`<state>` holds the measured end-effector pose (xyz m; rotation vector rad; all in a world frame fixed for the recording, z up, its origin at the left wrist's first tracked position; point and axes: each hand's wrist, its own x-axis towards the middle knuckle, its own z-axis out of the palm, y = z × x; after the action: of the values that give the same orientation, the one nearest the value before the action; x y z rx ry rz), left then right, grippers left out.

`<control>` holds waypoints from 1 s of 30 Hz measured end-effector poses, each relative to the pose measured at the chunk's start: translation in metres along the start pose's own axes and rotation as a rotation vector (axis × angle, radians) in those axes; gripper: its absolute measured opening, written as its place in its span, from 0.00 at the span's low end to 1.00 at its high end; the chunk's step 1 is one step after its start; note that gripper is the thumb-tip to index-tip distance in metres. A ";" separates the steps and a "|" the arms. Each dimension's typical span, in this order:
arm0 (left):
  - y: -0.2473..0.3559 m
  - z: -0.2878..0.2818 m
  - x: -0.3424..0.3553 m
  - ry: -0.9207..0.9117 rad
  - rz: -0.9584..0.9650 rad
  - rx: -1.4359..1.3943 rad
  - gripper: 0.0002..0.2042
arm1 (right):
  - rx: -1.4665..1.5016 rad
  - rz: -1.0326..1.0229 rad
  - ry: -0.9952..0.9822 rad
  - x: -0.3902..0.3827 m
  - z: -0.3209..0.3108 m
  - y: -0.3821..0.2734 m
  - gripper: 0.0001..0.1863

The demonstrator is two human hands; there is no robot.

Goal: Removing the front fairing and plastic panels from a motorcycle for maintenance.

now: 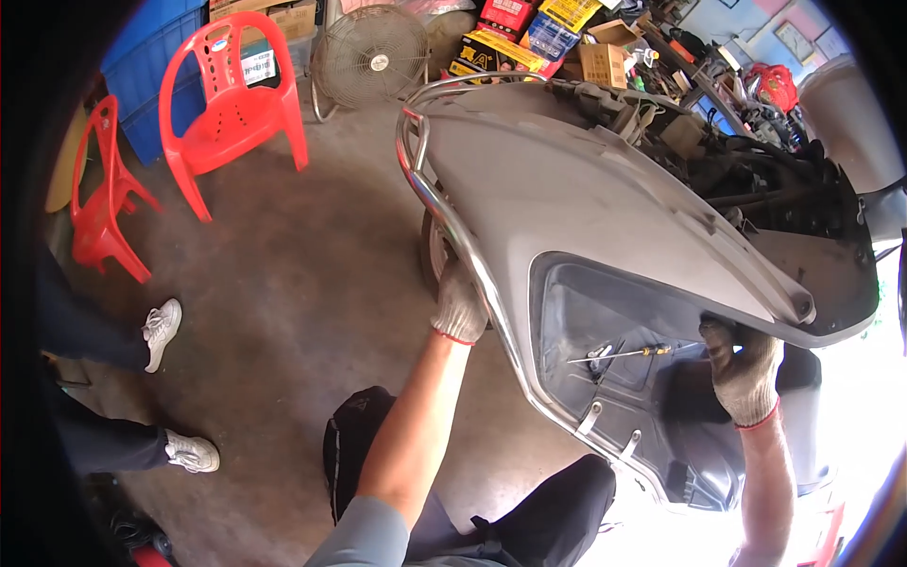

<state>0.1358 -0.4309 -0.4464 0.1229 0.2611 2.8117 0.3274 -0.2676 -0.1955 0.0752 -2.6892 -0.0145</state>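
"while the left hand (pixel 460 307) reaches up to the bent chrome rail (pixel 483 274), what are its fingers doing?"

"i can't tell. they go out of sight behind the rail, so whether they pinch anything doesn't show; the knitted glove is right beside the bar."

"and the right hand (pixel 748 373)?"

"gloved as well, up at the lower edge of the big grey body panel (pixel 529 180). its fingertips are partly hidden there, so i can't say whether they close on that edge or only press against it."

"where does the panel sit, then?"

"across the person's front, from the rail on the left to past the right hand. below its edge there's a dark moulded recess (pixel 567 312), and a screwdriver (pixel 655 351) with a yellow and black handle lies in it, shaft toward the left, between the two hands."

"what's round about?"

"a red armchair (pixel 227 140) and a second red chair (pixel 94 233) on the floor (pixel 283 312), a round fan (pixel 368 57) behind, and another person's white shoes (pixel 194 454) at the left."
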 end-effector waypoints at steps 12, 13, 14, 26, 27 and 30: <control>-0.006 -0.001 0.000 0.019 0.076 0.134 0.15 | -0.155 0.034 0.062 0.004 0.007 -0.009 0.14; -0.004 -0.004 -0.001 0.003 0.058 0.215 0.16 | -0.094 0.053 0.080 0.003 0.006 -0.010 0.14; -0.004 -0.005 -0.002 -0.014 0.039 0.297 0.18 | -0.098 0.060 0.079 0.002 0.006 -0.010 0.14; 0.002 -0.017 -0.014 -0.012 0.013 0.421 0.22 | -0.047 0.084 0.218 0.003 0.010 -0.018 0.11; 0.009 -0.014 -0.019 -0.135 -0.043 0.456 0.20 | -0.141 0.027 0.232 0.000 0.003 -0.013 0.10; 0.020 0.005 -0.037 -0.130 -0.033 0.490 0.27 | -0.029 0.098 0.233 -0.001 -0.004 -0.014 0.07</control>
<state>0.1657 -0.4602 -0.4400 0.4024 0.9047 2.6332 0.3304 -0.2818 -0.1930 -0.0608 -2.4557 -0.0140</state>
